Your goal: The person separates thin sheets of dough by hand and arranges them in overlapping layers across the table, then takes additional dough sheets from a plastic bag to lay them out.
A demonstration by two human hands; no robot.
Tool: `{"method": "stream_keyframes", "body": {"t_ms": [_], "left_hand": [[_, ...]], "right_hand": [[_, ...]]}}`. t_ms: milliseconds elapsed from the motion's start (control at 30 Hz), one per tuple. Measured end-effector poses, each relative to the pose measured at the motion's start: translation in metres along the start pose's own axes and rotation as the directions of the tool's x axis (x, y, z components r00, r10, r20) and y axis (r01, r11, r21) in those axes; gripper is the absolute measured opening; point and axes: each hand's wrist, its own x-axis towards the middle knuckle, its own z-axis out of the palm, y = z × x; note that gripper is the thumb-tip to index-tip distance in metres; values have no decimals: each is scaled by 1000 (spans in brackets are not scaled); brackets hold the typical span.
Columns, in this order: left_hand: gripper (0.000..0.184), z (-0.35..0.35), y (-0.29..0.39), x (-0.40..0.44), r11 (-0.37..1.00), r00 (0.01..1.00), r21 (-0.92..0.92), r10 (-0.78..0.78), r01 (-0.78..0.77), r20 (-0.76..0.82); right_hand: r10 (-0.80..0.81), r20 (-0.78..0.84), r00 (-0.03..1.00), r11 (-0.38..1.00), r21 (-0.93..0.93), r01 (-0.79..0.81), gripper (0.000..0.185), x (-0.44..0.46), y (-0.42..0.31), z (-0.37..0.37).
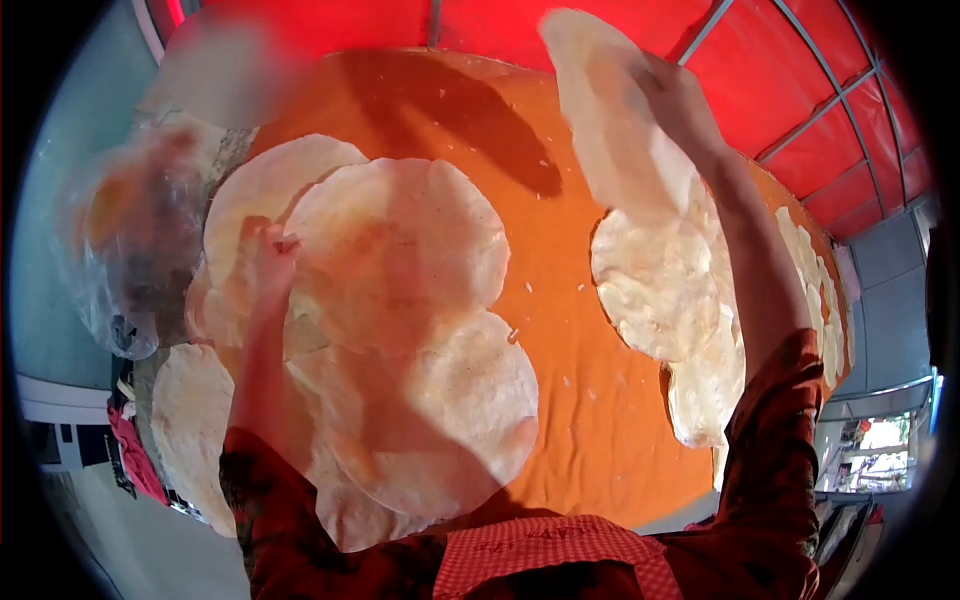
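My left hand is closed at the left rim of a large round flatbread, its fingers pinched on that edge. This sheet is thin, pale and floury, and it overlaps other flatbreads beneath it. My right hand grips another thin flatbread, which hangs tilted at the far right, its lower end over a pile. The top round of that pile is wrinkled and yellowish. Close to my body, a further flatbread lies over several others.
An orange cloth with scattered crumbs covers the round table. More flatbreads lie along the left edge, and others at the far right. A clear plastic bag stands at the left. Red panels on a metal frame rise behind.
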Motion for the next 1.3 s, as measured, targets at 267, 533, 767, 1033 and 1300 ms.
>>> {"method": "stream_keyframes", "body": {"t_ms": [267, 533, 767, 1033, 1300], "left_hand": [[49, -65, 136, -149, 992, 990, 121, 45, -29, -132], [37, -86, 111, -269, 944, 991, 327, 7, 38, -136], [37, -80, 119, -323, 945, 970, 267, -135, 187, -203], [33, -83, 103, -366, 967, 996, 246, -48, 66, -77], [31, -54, 154, -416, 981, 1000, 195, 5, -9, 23]], "right_hand": [[-537, 75, 840, 820, -185, 541, 41, -59, 36, 199], [-148, 108, 983, 924, -340, 176, 42, -129, 39, 292], [-232, -11, 973, 902, -376, 211, 30, -84, 58, 293], [-196, 116, 974, 945, -241, 219, 46, -237, 26, 212], [278, -26, 960, 844, -470, -257, 44, -358, 136, 129]]}}
